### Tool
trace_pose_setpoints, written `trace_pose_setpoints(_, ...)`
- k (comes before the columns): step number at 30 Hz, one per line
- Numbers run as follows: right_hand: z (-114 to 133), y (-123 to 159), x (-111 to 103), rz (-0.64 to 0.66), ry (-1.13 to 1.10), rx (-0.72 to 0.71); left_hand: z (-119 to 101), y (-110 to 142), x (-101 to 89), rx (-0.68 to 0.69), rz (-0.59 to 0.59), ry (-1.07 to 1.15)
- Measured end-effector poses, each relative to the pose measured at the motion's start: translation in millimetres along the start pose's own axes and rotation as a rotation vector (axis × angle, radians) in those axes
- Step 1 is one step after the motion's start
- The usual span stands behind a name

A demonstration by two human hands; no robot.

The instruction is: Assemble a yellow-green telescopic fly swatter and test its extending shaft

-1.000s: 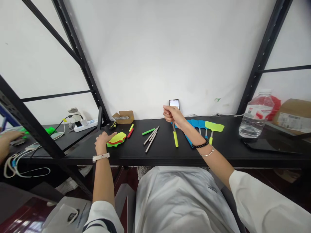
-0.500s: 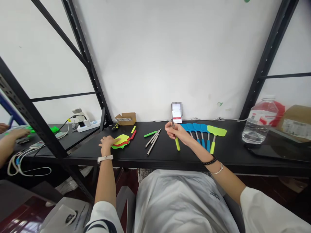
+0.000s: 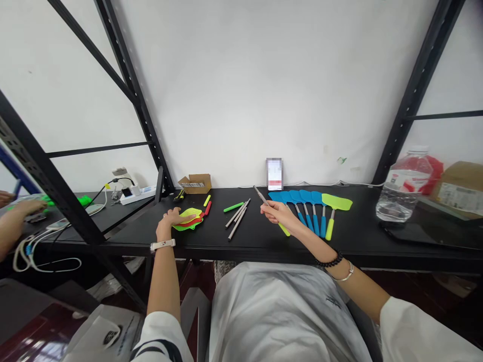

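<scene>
My right hand (image 3: 277, 213) has swung the pinched metal rod (image 3: 261, 195) from near twelve o'clock towards eleven, yellow handle (image 3: 284, 230) towards five; at nine, my left hand (image 3: 169, 220), fingers partly spread, touches stacked coloured pieces (image 3: 191, 221).

A phone (image 3: 274, 174) stands upright by the wall (image 3: 234, 90). Left of the phone is an open cardboard box (image 3: 199, 184), farther left a white power strip (image 3: 139, 195). Well to the phone's right stand a water bottle (image 3: 400, 191) and, beyond, a brown carton (image 3: 461, 192).
</scene>
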State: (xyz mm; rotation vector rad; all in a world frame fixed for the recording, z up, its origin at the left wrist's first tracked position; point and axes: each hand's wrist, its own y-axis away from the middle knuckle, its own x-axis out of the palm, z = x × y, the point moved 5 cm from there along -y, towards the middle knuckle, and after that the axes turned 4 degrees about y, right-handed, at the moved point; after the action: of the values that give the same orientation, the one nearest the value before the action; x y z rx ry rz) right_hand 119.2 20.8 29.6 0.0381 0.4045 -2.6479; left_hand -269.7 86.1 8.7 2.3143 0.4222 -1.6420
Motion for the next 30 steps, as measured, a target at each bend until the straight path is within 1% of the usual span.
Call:
trace_pose_setpoints(2,1,2,5,0.009,0.01,0.039,-4,0,0.9,0.033,0.017,-0.004)
trace_pose_setpoints(5,4,6,13,0.034,0.057,0.096,-7,-1,0.9,0.066,-0.006,0.005)
trace_pose_setpoints(7,4,10,17,0.056,0.073,0.118,-6,-1,0.6,0.06,-0.017,0.019)
trace_pose_setpoints(9,1,15,20,0.09,0.067,0.132,-4,0,-1.5,0.044,-0.041,0.05)
trace_pose_setpoints(11,-4,20,20,0.123,0.062,0.14,-2,3,-6.8,0.042,-0.092,0.095)
trace_pose_setpoints(13,-8,26,17,0.135,0.077,0.135,-3,7,-16.0,0.066,-0.172,0.155)
trace_pose_setpoints(16,-11,32,11,0.141,0.139,0.122,-12,19,-34.6,0.187,-0.293,0.262)
trace_pose_setpoints(20,-10,36,9,0.166,0.297,0.046,-36,44,-60.3,0.359,-0.346,0.407)
trace_pose_setpoints(22,-10,36,11,0.164,0.378,0.0,-53,62,-72.3,0.443,-0.363,0.542)
trace_pose_setpoints(23,-10,35,12,0.168,0.399,-0.011,-62,72,-75.9,0.499,-0.336,0.627)
trace_pose_setpoints(25,-12,35,14,0.193,0.385,-0.001,-84,89,-77.1,0.607,-0.219,0.775)
trace_pose_setpoints(28,-15,34,15,0.241,0.27,0.074,-116,108,-67.1,0.736,-0.034,0.871)
trace_pose_setpoints(30,-17,34,14,0.247,0.205,0.113,-132,113,-57.2,0.786,0.026,0.886)
